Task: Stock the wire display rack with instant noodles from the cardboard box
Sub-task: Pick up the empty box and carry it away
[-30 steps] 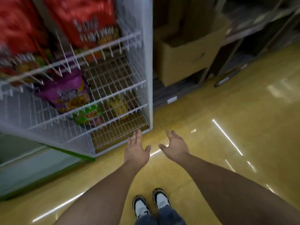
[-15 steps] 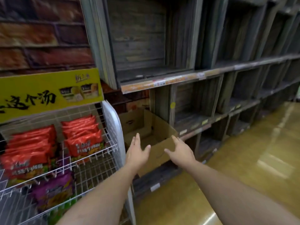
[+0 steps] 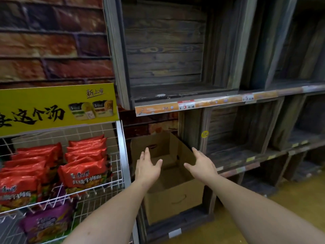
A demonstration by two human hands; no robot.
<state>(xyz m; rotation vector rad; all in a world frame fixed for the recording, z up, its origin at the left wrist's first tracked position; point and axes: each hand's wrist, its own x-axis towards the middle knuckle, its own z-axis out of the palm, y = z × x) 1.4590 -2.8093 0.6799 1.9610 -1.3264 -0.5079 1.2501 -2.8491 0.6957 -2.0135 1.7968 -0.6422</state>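
Note:
An open brown cardboard box (image 3: 174, 198) stands on a low wooden shelf to the right of the white wire display rack (image 3: 121, 155). No noodle pack shows inside the box. My left hand (image 3: 146, 166) and my right hand (image 3: 202, 166) hover over the box opening, fingers straight and spread, holding nothing. On the rack's upper tier lie stacks of red noodle packs (image 3: 82, 173). A purple noodle pack (image 3: 45, 224) sits on the tier below.
A yellow sign (image 3: 58, 106) tops the rack, with a brick-pattern wall (image 3: 52, 41) behind it. Dark wooden shelving (image 3: 228, 129) with price strips runs to the right. The yellow floor (image 3: 299, 191) shows at lower right.
The view has swung up from the floor and the rack's bottom to the box and shelves. Both hands have stayed open and now reach over the box.

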